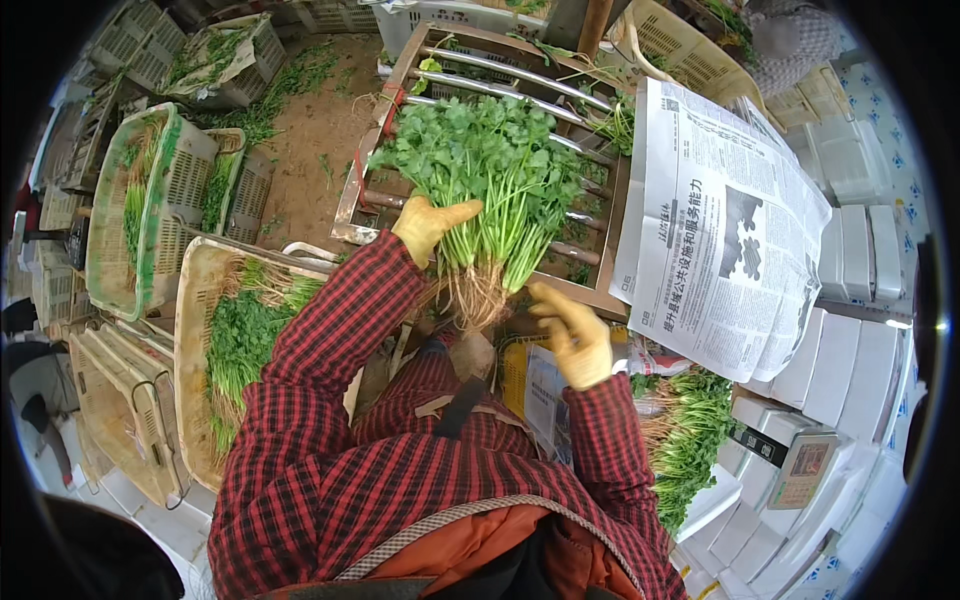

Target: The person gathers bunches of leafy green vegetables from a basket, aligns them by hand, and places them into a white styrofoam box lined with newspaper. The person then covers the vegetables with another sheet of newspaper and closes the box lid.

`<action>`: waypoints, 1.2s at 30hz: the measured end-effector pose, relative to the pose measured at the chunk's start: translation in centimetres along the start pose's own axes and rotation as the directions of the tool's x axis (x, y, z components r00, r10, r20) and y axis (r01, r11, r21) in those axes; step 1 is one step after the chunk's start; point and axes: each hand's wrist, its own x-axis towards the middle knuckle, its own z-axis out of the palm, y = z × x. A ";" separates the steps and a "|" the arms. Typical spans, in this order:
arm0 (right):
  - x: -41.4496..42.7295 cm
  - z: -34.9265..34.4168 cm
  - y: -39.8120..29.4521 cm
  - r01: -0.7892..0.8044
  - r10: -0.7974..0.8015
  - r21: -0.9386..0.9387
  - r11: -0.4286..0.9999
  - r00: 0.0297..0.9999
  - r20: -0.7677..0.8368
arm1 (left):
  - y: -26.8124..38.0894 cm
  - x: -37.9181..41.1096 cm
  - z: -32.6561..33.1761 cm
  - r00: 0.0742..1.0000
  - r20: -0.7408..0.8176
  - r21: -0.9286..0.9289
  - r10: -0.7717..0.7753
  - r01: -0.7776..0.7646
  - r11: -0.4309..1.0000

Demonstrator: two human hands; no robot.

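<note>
A thick bunch of leafy green herbs (487, 172), apparently coriander, lies over the metal bars of a frame rack (616, 247). Its leaves point away from me and its tangled brown roots (480, 296) hang toward my lap. My left hand (429, 225), in a yellow glove, grips the stems from the left. The thumb rests across the top, while the fingers are hidden beneath. To the right of the roots, apart from them, my right hand (574, 334) wears a matching glove. Its fingers are loosely bent and apart, with nothing seen in them.
Newspaper sheets (675, 217) cover the right side of the rack. A plastic crate (191, 360) of rooted herbs stands left, behind a green-rimmed basket (154, 255). More herbs (686, 442) lie right, beside a scale display (806, 469) and white foam boxes (847, 367). A person (799, 49) is at far right.
</note>
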 end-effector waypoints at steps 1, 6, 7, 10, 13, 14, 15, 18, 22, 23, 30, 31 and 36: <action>0.1 -0.4 0.0 -0.150 0.161 0.139 0.979 0.984 -0.073 | 0.0 0.2 0.0 0.996 -0.001 -0.114 -0.092 0.092 0.989; 7.7 2.8 3.8 -0.517 0.539 0.244 0.821 0.842 -0.030 | -2.2 2.6 3.0 0.908 -0.090 -0.371 -0.409 0.350 0.860; 8.5 3.6 6.3 -0.511 0.519 0.133 0.849 0.854 -0.034 | 2.1 2.0 3.2 0.931 0.094 -0.444 -0.354 0.357 0.822; 9.0 3.0 3.0 -0.235 0.456 0.584 0.777 0.850 -0.265 | 3.1 2.2 2.9 0.967 0.082 -0.320 -0.242 0.256 0.912; 8.7 2.1 4.1 -0.438 0.475 0.184 0.880 0.818 -0.324 | -0.1 2.4 2.6 0.931 0.095 -0.277 -0.352 0.364 0.889; 8.3 2.4 5.8 -0.367 0.361 0.073 0.927 0.827 -0.431 | 2.8 1.7 3.0 0.924 0.147 -0.466 -0.353 0.380 0.799; 9.0 3.2 5.3 -0.421 0.485 0.247 0.873 0.803 -0.347 | 3.1 1.1 2.7 0.909 0.083 -0.393 -0.408 0.406 0.825; 11.8 3.7 1.0 -0.521 0.549 0.219 0.825 0.830 -0.094 | 1.6 0.8 2.7 0.985 0.135 -0.530 -0.106 0.162 0.832; 10.0 4.8 1.1 -0.312 0.451 0.417 0.854 0.843 -0.293 | 2.1 0.2 4.4 0.997 0.069 -0.357 0.035 -0.008 0.934; 9.4 5.9 0.8 -0.236 0.376 0.390 0.890 0.864 -0.336 | 1.7 -1.3 3.1 0.990 0.058 -0.142 0.129 -0.120 0.983; -3.5 2.8 -3.7 -0.224 0.329 0.255 0.941 0.787 -0.522 | 3.6 -9.9 7.3 0.931 0.220 -0.134 0.291 -0.266 0.955; -5.7 1.7 -4.1 -0.240 0.346 0.264 0.934 0.789 -0.507 | 4.9 -11.2 8.9 0.955 0.278 -0.302 0.105 -0.017 0.953; -19.1 0.7 -3.3 -0.411 0.586 0.418 0.810 0.551 -0.594 | 6.4 -15.5 17.4 0.766 0.643 -0.130 -0.023 0.138 0.982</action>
